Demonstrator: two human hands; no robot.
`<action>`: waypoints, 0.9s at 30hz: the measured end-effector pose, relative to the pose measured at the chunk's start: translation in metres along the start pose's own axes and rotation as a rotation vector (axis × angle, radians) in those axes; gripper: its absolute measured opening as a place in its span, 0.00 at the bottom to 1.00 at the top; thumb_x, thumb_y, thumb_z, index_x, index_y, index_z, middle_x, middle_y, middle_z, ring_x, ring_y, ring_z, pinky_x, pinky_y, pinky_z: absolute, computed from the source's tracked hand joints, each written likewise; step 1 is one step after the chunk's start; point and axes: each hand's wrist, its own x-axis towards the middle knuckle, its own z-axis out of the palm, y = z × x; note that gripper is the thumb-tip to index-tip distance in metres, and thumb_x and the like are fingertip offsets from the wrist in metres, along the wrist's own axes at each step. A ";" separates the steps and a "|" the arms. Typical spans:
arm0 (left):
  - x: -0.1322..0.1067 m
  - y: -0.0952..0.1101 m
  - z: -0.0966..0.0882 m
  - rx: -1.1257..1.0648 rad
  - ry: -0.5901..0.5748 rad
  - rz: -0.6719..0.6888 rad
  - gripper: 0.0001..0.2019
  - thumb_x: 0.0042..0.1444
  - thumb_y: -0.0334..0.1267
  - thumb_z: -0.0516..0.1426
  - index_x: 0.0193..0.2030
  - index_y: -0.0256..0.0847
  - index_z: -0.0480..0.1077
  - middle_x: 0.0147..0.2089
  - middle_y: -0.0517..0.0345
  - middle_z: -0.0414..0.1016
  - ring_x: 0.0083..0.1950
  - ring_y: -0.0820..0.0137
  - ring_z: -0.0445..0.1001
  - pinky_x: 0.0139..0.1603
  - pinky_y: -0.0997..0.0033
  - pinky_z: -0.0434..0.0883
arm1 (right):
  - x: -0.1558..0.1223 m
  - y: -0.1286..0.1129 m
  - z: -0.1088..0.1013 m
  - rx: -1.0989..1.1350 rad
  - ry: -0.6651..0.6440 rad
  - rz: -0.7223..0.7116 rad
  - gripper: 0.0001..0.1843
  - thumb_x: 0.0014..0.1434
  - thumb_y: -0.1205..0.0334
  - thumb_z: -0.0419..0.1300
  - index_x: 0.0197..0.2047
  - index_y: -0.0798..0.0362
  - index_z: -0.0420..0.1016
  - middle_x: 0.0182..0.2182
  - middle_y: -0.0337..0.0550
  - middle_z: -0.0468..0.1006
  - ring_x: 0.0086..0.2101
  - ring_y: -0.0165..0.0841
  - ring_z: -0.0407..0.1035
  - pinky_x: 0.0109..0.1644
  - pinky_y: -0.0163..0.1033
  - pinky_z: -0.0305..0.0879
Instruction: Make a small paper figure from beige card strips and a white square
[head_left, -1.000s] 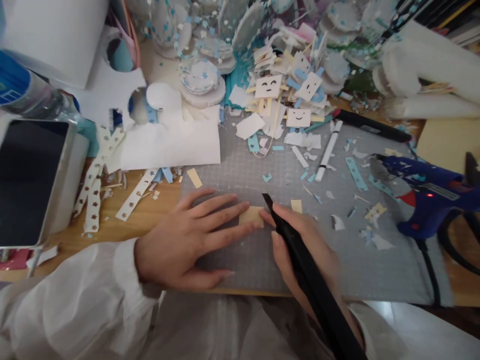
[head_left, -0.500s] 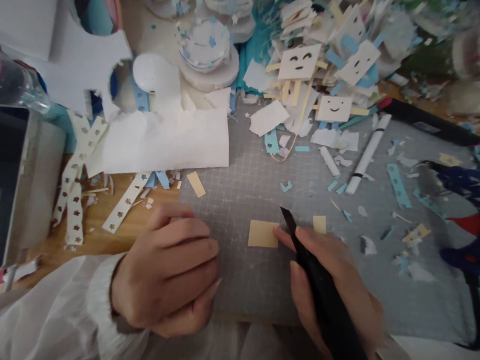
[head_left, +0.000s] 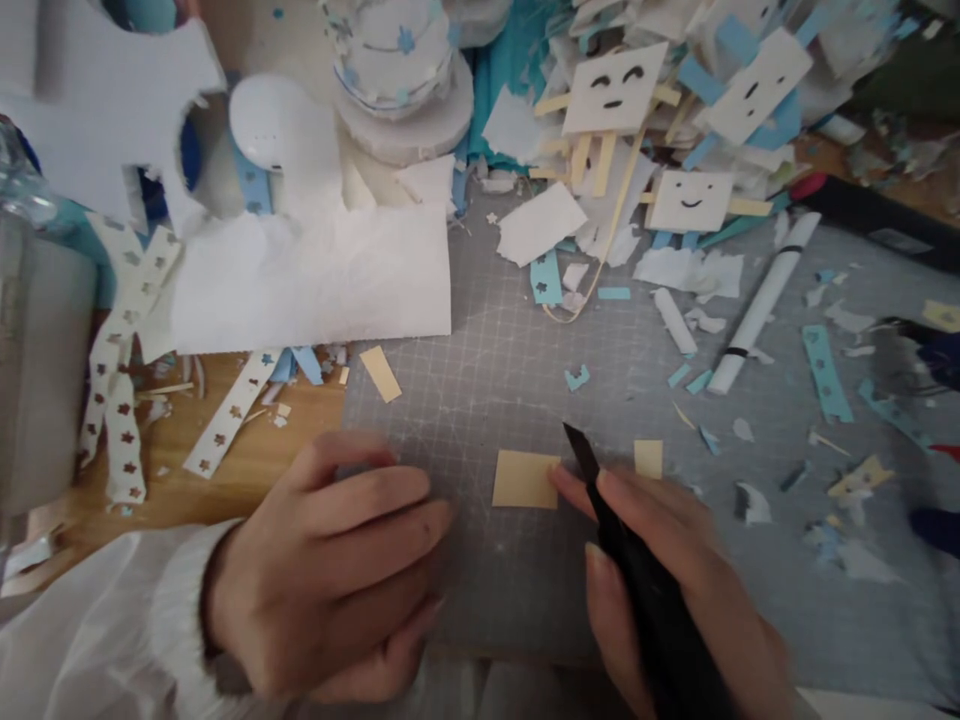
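Observation:
My right hand (head_left: 667, 570) grips a black craft knife (head_left: 630, 560), its tip just right of a small tan paper rectangle (head_left: 525, 478) on the grey cutting mat (head_left: 495, 360). One fingertip of that hand touches the rectangle's right edge. My left hand (head_left: 330, 570) rests at the mat's near left corner with its fingers curled under, apart from the rectangle; nothing shows in it. A smaller tan piece (head_left: 648, 458) lies just right of the knife tip.
A white paper sheet (head_left: 315, 280) lies at the mat's far left, punched strips (head_left: 225, 415) on the wooden table. Paper figures with drawn faces (head_left: 615, 90), scraps, foam discs (head_left: 405, 100) and a white marker (head_left: 757, 305) crowd the back. A black tool (head_left: 877, 225) lies far right.
My left hand lifted off the tan rectangle, pulled back toward me and curled its fingers. The view moved closer and leftward, so the blue glue gun has slid almost out of view at the right.

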 end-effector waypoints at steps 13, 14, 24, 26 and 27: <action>0.008 -0.003 0.004 0.067 -0.355 0.056 0.26 0.61 0.48 0.49 0.64 0.42 0.60 0.67 0.57 0.60 0.66 0.62 0.59 0.62 0.58 0.56 | -0.004 -0.001 0.003 -0.013 0.050 0.047 0.27 0.58 0.66 0.54 0.61 0.45 0.60 0.44 0.46 0.77 0.46 0.43 0.69 0.49 0.53 0.67; 0.008 -0.003 0.005 0.082 -0.360 0.056 0.26 0.61 0.48 0.49 0.64 0.42 0.60 0.67 0.57 0.60 0.65 0.62 0.59 0.62 0.58 0.56 | -0.004 -0.002 0.003 -0.012 0.050 0.049 0.27 0.58 0.66 0.54 0.61 0.44 0.60 0.44 0.46 0.77 0.46 0.43 0.69 0.50 0.53 0.67; 0.005 0.002 0.006 0.126 -0.295 0.028 0.25 0.59 0.49 0.51 0.62 0.44 0.63 0.64 0.52 0.65 0.61 0.58 0.65 0.60 0.56 0.58 | -0.002 -0.005 0.002 0.032 0.082 0.075 0.20 0.59 0.65 0.54 0.56 0.46 0.65 0.41 0.42 0.79 0.44 0.41 0.72 0.48 0.51 0.69; 0.005 0.002 0.005 0.132 -0.295 0.033 0.25 0.59 0.49 0.51 0.62 0.44 0.63 0.64 0.51 0.64 0.61 0.58 0.64 0.61 0.55 0.56 | -0.003 -0.003 -0.006 0.042 0.115 0.043 0.17 0.60 0.63 0.53 0.53 0.47 0.67 0.39 0.42 0.80 0.42 0.41 0.73 0.46 0.50 0.70; 0.005 0.002 0.005 0.135 -0.302 0.026 0.25 0.59 0.49 0.51 0.62 0.44 0.63 0.65 0.52 0.64 0.62 0.58 0.64 0.62 0.55 0.55 | -0.003 -0.002 -0.012 0.049 0.147 0.036 0.17 0.61 0.60 0.53 0.53 0.47 0.67 0.38 0.42 0.80 0.41 0.41 0.73 0.45 0.49 0.70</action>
